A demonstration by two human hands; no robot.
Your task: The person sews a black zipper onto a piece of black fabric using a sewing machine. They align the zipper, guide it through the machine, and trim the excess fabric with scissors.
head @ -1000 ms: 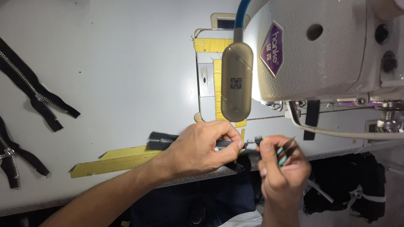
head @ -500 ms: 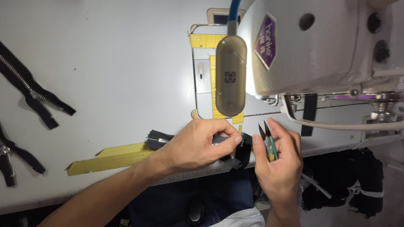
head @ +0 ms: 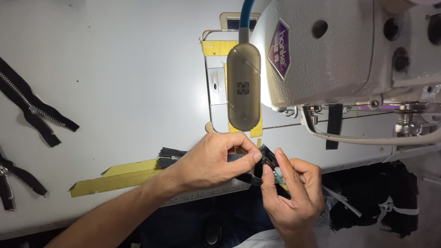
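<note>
- White work table (head: 115, 82), worn and brightly lit near the middle; its front edge runs across the lower part of the view, dark space beneath.
- Cream sewing machine (head: 349, 59) fills the upper right. An oblong lamp head (head: 243, 89) on a blue stalk hangs in front of it, just above the hands.
- Yellow tape (head: 117, 179) — one long strip low on the table left of the hands, more patches around the plate under the lamp.
- Left hand (head: 213, 160) reaches in from lower left, forearm angled up, thumb and fingers pinched down on a black zipper piece (head: 245, 158) at the table's front edge.
- Right hand (head: 291, 193) comes up from below, palm toward the left hand, thumb and forefinger closed on the same zipper's end; a teal-handled tool (head: 277, 173) is tucked in the palm, mostly hidden.
- Hands nearly touching, both clamped on the one zipper piece.
- Count: two hands, one zipper in hand, three spare zippers (head: 36, 112) lying at the far left edge — well apart from the hands.
- Dark fabric heap (head: 381, 197) hangs below the table at right.
</note>
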